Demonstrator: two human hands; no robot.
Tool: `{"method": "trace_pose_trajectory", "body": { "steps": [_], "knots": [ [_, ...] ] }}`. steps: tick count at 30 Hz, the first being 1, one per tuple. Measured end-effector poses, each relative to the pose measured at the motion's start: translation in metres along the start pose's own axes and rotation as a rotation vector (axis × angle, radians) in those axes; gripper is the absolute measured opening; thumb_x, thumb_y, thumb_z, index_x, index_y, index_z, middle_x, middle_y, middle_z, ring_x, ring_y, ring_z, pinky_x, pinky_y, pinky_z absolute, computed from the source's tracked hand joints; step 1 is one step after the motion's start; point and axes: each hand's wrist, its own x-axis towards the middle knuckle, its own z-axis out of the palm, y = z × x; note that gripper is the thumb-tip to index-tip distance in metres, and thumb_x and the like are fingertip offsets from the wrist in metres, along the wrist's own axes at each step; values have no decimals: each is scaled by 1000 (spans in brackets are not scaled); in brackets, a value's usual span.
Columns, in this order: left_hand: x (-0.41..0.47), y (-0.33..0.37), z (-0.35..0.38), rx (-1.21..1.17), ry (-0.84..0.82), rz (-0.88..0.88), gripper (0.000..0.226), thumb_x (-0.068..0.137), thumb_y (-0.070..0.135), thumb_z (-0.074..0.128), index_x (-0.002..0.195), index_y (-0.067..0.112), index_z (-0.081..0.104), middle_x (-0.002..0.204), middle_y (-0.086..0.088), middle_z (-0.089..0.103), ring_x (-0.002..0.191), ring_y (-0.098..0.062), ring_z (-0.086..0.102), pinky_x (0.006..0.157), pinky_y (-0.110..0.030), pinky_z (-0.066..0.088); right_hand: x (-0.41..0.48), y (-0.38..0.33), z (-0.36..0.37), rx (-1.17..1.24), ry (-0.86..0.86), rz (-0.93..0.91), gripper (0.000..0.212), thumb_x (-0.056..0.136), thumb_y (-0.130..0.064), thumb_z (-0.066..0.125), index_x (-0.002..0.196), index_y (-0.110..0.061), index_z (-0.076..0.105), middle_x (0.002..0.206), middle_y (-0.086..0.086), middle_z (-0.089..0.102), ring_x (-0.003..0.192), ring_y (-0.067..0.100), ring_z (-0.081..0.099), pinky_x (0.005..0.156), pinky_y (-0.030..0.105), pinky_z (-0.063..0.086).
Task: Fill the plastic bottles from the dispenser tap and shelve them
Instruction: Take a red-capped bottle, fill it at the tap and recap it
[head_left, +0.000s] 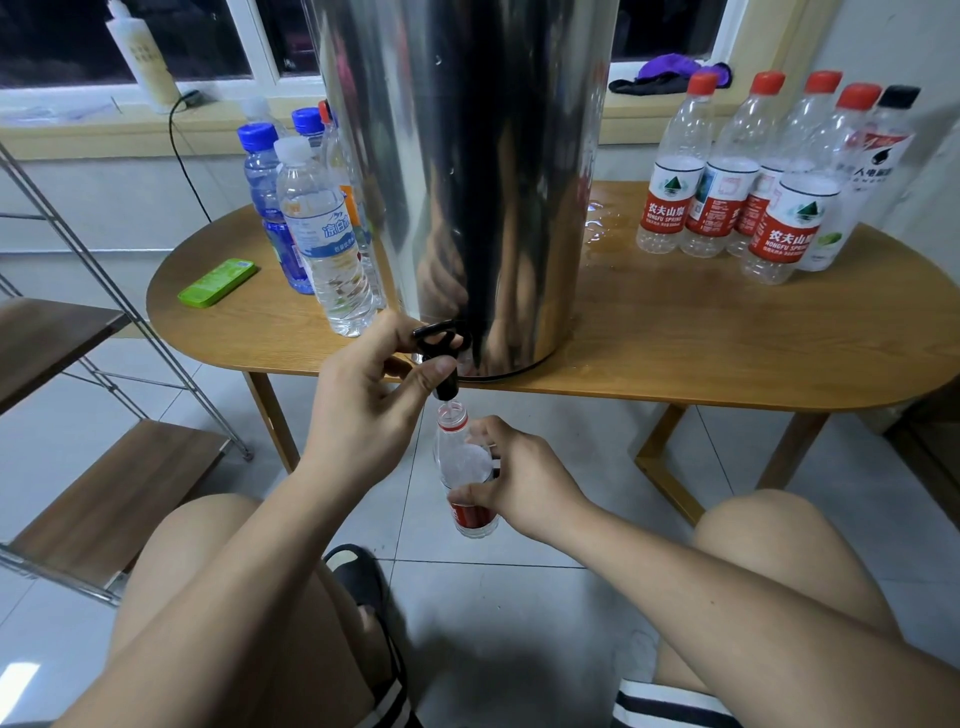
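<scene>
The uncapped clear plastic bottle with a red label (464, 464) is upright just under the black tap (445, 386), gripped around its middle by the right hand (521, 480). The left hand (363, 400) pinches the tap's lever on the tall stainless-steel dispenser (467, 156). The dispenser stands at the edge of the oval wooden table (727, 353), between blue-capped bottles (270, 197) and red-capped bottles (670, 208).

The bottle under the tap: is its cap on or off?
Off. The bottle has a bare, open neck below the tap.
</scene>
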Motion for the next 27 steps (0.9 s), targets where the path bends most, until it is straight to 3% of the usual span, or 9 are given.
{"method": "trace_pose_trajectory", "body": {
  "steps": [14,19,27],
  "knots": [
    [0,0,-1,-6,-4,5,19,101,5,75,112,19,68,103,0,79,96,-6,75,81,-21,57,3,5,3,-12,9,-6,82,51,-70,80,123,-42,54,121,-17,71,109,17,71,89,45,62],
    [0,-1,0,-5,-6,-11,14,101,4,75,113,10,70,103,-1,78,96,-5,75,81,-23,57,4,7,2,-27,24,-19,76,61,-57,93,125,-40,54,124,-18,69,112,16,70,92,45,62],
    [0,2,-1,-15,-4,6,23,101,2,75,112,20,67,102,-4,79,93,-5,75,79,-22,57,4,7,3,-22,17,-9,80,54,-66,85,124,-41,55,120,-18,70,109,16,71,90,45,62]
  ]
}}
